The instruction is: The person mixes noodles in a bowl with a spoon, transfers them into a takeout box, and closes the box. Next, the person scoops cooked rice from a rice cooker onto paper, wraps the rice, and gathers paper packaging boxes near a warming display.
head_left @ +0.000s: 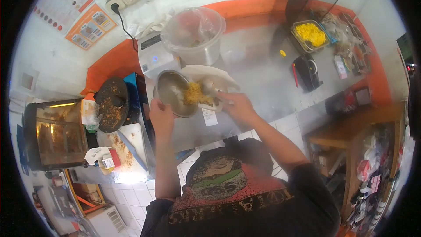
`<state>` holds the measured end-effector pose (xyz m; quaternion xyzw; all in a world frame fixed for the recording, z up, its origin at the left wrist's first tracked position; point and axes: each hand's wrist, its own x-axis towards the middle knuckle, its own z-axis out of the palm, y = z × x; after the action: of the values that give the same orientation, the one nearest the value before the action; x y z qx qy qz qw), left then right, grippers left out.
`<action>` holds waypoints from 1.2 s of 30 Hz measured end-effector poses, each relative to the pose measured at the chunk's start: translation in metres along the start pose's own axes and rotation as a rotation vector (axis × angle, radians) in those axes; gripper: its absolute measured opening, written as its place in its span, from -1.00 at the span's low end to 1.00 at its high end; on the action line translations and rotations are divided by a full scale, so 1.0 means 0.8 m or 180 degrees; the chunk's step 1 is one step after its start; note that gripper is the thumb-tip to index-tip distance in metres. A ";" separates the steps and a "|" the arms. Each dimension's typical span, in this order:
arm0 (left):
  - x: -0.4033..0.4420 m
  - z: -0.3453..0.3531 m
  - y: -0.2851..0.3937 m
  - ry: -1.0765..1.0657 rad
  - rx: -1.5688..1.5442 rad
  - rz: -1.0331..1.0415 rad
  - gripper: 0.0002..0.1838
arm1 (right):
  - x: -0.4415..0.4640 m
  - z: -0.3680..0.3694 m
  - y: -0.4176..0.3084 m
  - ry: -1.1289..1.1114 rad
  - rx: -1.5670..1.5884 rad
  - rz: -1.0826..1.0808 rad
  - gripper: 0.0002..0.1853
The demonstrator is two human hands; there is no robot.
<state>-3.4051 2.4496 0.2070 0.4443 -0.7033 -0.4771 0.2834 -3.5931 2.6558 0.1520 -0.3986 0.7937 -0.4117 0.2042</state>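
Note:
My left hand [162, 116] grips the near rim of a metal bowl [171, 88], which is tilted toward the right. Yellow shredded food [193, 94] lies at the bowl's right edge and reaches over onto an open paper wrapper or box [215, 75]. My right hand [234, 105] is closed at the right side of this food, around something light that I cannot make out. A small white label [209, 116] shows just below the wrapper, on the metal counter.
Behind the bowl stand a white device [155, 55] and a large clear tub [195, 33]. At left are a dark pan [112, 105], a cutting board with a knife [131, 149] and a glass warmer [57, 134]. A tray of yellow food [310, 35] sits back right.

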 end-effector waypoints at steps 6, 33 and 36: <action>0.000 0.003 0.006 -0.0145 -0.0069 -0.0097 -0.86 | -0.006 0.030 -0.007 0.0038 0.0358 -0.0375 -0.44; 0.000 0.010 0.012 -0.0335 0.0360 0.0350 -0.86 | 0.015 0.066 -0.046 0.0119 0.0070 -0.0132 -0.52; 0.004 0.005 0.018 -0.0254 0.0122 0.0141 -0.85 | 0.001 0.050 -0.030 0.0279 -0.0086 -0.0139 -0.55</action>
<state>-3.4150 2.4509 0.2183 0.4146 -0.7328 -0.4744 0.2570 -3.5561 2.6273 0.1481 -0.4001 0.7985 -0.4224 0.1549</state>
